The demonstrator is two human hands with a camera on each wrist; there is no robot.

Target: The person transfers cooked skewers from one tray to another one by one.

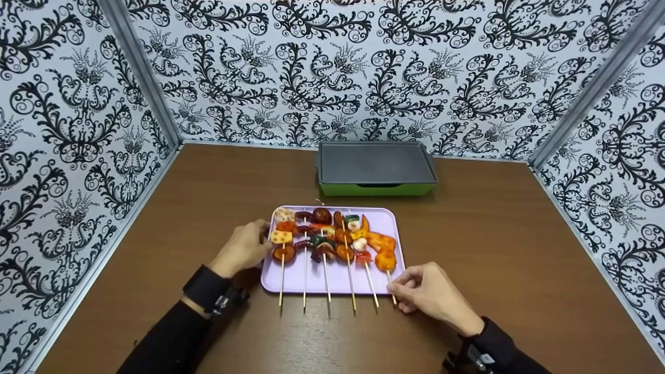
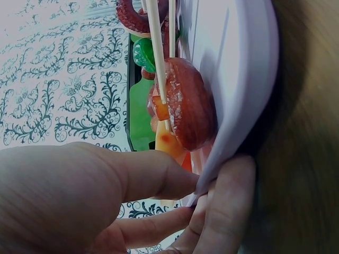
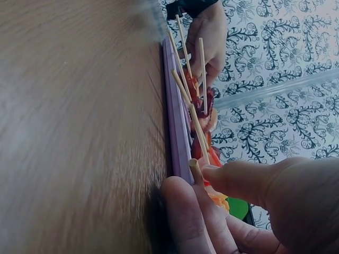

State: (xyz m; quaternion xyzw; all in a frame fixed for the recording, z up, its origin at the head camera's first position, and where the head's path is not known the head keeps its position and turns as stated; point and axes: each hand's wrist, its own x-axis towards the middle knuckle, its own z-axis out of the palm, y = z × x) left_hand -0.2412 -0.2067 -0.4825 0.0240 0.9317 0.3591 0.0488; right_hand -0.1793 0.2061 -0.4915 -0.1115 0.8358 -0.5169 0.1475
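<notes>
A lilac tray (image 1: pixel 301 280) lies on the table with several food skewers side by side, their sticks pointing toward me over its near edge. My left hand (image 1: pixel 245 246) grips the tray's left rim; in the left wrist view its thumb (image 2: pixel 153 172) is on top and fingers curl beneath. At the near right corner my right hand (image 1: pixel 434 291) pinches the stick of the rightmost skewer (image 1: pixel 385 259), which carries an orange wing-like piece. That stick's blunt end (image 3: pixel 195 165) shows between thumb and finger. Close to the left hand sits a skewer with a brown round slice (image 2: pixel 185 106).
Behind the tray stands a green grill box (image 1: pixel 384 190) with a dark grey flat top (image 1: pixel 376 162). The brown wooden table (image 1: pixel 483 228) is enclosed by patterned black-and-white walls (image 1: pixel 343 78) with metal corner posts (image 1: pixel 143 72).
</notes>
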